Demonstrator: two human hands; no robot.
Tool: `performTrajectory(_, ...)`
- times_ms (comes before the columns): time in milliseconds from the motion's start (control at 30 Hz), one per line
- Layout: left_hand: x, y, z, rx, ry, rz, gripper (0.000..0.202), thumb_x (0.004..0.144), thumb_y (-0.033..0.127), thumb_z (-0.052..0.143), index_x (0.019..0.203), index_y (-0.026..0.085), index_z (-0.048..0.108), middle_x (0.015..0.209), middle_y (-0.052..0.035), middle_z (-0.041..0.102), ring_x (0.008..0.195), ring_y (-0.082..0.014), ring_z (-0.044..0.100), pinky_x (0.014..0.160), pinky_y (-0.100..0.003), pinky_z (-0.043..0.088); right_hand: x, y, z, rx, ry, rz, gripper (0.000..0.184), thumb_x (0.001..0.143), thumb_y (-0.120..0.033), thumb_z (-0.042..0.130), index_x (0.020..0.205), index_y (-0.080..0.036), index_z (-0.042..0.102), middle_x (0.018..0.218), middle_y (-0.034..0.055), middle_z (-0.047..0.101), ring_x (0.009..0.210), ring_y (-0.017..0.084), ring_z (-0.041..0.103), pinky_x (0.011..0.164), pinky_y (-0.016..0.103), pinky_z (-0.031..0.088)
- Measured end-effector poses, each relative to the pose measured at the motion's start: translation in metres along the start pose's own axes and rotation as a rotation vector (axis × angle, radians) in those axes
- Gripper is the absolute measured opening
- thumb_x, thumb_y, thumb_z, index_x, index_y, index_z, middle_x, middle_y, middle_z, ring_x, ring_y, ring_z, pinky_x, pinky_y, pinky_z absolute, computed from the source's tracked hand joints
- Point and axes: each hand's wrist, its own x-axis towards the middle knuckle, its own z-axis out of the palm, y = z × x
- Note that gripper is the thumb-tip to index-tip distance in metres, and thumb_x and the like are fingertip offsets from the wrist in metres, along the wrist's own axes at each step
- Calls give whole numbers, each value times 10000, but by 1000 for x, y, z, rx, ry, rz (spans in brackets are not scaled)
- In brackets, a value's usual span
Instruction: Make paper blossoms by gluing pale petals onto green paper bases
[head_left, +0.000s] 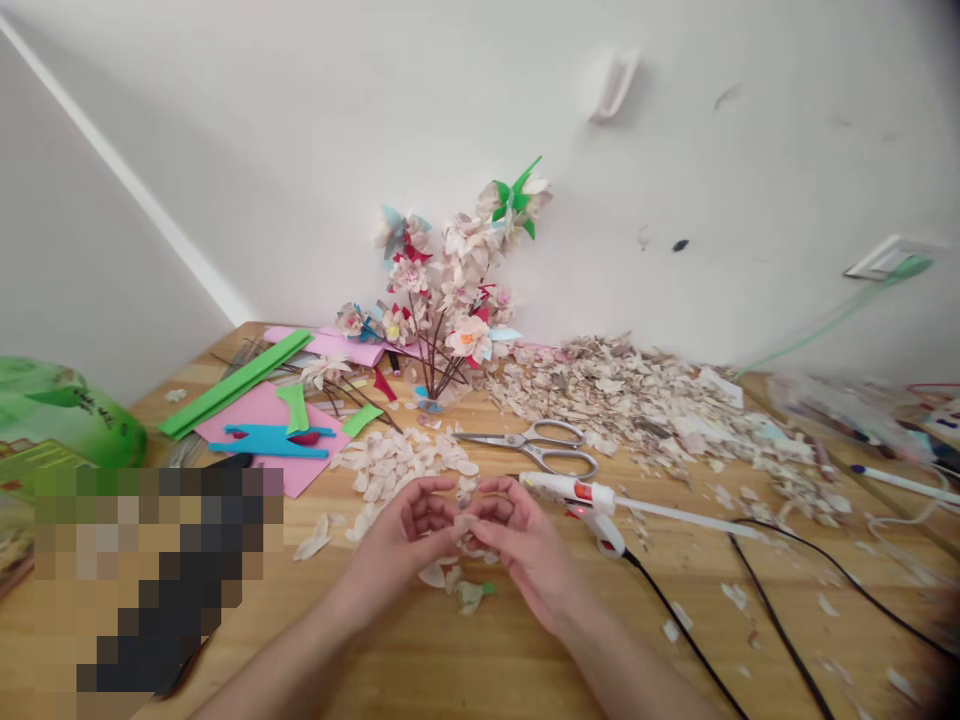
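My left hand (409,530) and my right hand (517,535) meet over the wooden table (465,660), fingers curled together around small pale petals (461,520) pinched between the fingertips. More loose petals (450,578) lie under the hands, one with a green bit. A heap of cut petals (397,462) lies just beyond my left hand. A white glue gun (592,500) rests right of my right hand. Silver scissors (544,447) lie behind it.
A bouquet of paper flowers (450,290) stands against the wall. Pink, green and blue paper sheets (270,415) lie at back left. A large pile of shell-like scraps (637,400) spreads at back right. Black cables (750,590) cross the right side. A green bag (60,415) sits far left.
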Motion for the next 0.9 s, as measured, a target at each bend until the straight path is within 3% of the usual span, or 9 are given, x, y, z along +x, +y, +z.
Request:
performTrajectory(100,2,-3,0,54,70,49,367,632,266,704,938,167,527,704,14,573,657,-121,558,623,-262,461,-1,2,4,20,28,10,386,552,-211,786,815,-215,503,662,-56,643,602,119,592,609,264,463)
performTrajectory(300,2,-6,0,184,148,181,373,666,251,660,1001,179,511,874,-43,587,803,-156,556,649,-273,486,0,4,8,46,92,27,424,542,-224,799,817,-209,477,661,-39,680,604,125,626,647,274,492)
performTrajectory(500,-2,-3,10,254,234,184,458,639,244,656,1046,182,455,878,-52,612,756,-157,578,600,-261,485,0,7,8,62,139,-3,413,547,-208,796,802,-211,470,670,-48,675,641,117,630,663,265,508)
performTrajectory(667,-3,-9,13,159,236,142,498,669,290,637,1088,209,381,820,-9,590,666,-146,595,590,-293,504,-2,12,11,50,139,7,410,558,-223,790,793,-217,454,667,-61,653,605,115,625,630,272,511)
performTrajectory(767,-2,-13,11,175,242,155,522,701,281,609,1133,228,320,827,-3,593,650,-140,601,617,-312,506,-2,12,10,-18,122,-12,417,569,-257,779,804,-225,437,689,-63,639,589,129,630,589,279,508)
performTrajectory(900,-2,-16,8,411,252,266,542,722,202,567,1187,247,292,898,-22,595,715,-138,592,661,-307,493,0,8,4,-220,101,-110,402,600,-258,751,850,-236,437,742,-46,644,665,144,632,616,283,505)
